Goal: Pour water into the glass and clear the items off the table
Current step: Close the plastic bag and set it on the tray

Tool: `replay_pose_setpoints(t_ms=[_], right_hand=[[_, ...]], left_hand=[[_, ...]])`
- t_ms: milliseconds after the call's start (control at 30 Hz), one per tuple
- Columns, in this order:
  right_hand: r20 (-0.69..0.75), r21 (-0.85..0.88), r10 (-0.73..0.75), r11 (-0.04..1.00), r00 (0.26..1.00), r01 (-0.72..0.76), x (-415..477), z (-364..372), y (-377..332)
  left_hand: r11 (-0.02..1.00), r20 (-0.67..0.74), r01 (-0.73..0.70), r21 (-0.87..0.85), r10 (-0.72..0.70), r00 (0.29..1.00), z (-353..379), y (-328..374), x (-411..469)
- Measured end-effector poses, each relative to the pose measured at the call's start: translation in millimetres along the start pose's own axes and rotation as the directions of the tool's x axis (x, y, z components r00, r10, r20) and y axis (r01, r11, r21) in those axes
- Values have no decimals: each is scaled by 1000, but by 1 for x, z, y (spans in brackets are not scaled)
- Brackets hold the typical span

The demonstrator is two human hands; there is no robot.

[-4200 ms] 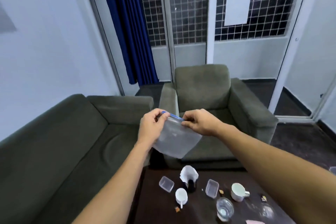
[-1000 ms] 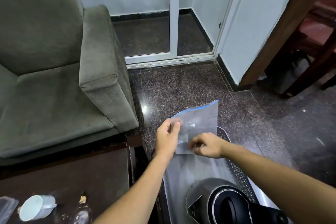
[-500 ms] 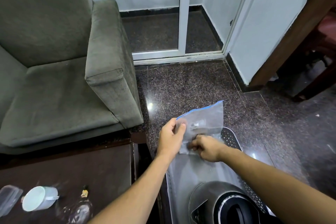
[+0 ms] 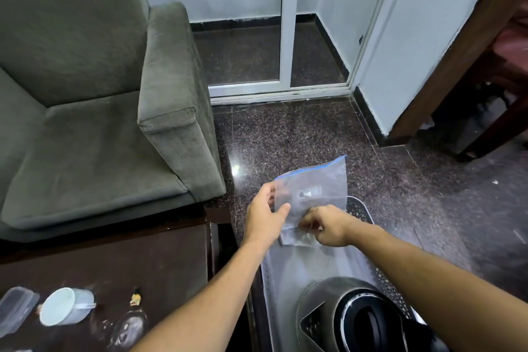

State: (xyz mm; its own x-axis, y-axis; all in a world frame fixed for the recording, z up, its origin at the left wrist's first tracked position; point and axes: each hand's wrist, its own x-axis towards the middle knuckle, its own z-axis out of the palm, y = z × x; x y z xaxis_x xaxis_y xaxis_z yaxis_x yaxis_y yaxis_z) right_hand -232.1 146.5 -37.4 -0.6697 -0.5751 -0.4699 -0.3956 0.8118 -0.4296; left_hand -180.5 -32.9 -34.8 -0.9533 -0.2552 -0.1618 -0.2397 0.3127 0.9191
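Observation:
A clear zip bag with a blue seal [image 4: 320, 186] stands upright over the far end of a perforated tray [image 4: 360, 208] beside the table. My left hand [image 4: 264, 217] grips the bag's left edge. My right hand [image 4: 325, 224] pinches its lower part with curled fingers. A steel kettle with a black lid [image 4: 357, 320] sits in the tray near me. On the dark table [image 4: 128, 263] lie a white cup on its side [image 4: 64, 306], a clear glass [image 4: 125, 328], a small sachet [image 4: 135, 298] and a clear plastic box [image 4: 14, 308].
A green armchair [image 4: 114, 94] stands just behind the table at the left. Speckled dark floor [image 4: 300, 134] spreads beyond the tray. A white sliding door frame [image 4: 285, 37] and a wooden table leg [image 4: 485, 128] stand at the back and right.
I have turned from the sofa and table to the tray at the right. Over the last second the bag has sunk a little toward the tray, both hands still on it.

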Motion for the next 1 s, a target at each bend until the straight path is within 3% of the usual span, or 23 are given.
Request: replay_pose_setpoints(t_ms=[233,500,800,900,1000], right_hand=[[91,-139,-6,990,996,19,-1,15,-1],[189,-98,-11,995,982,30,1,7,-3],[401,-546,16,807,916,226,-8,-3,-25],[404,-585,29,777,914,234,-11,-6,-26],[404,-550,63,814,912,187,-9,-9,-29]], left_hand=[[999,6,19,39,-19,1000,-3,-3,-6],[950,-31,15,313,-6,1000,-3,-4,-10],[903,-33,0,431,16,999,-6,-2,-6],[904,-23,8,427,2,1000,-10,-1,-6],[914,10,18,406,-24,1000,-15,2,-7]])
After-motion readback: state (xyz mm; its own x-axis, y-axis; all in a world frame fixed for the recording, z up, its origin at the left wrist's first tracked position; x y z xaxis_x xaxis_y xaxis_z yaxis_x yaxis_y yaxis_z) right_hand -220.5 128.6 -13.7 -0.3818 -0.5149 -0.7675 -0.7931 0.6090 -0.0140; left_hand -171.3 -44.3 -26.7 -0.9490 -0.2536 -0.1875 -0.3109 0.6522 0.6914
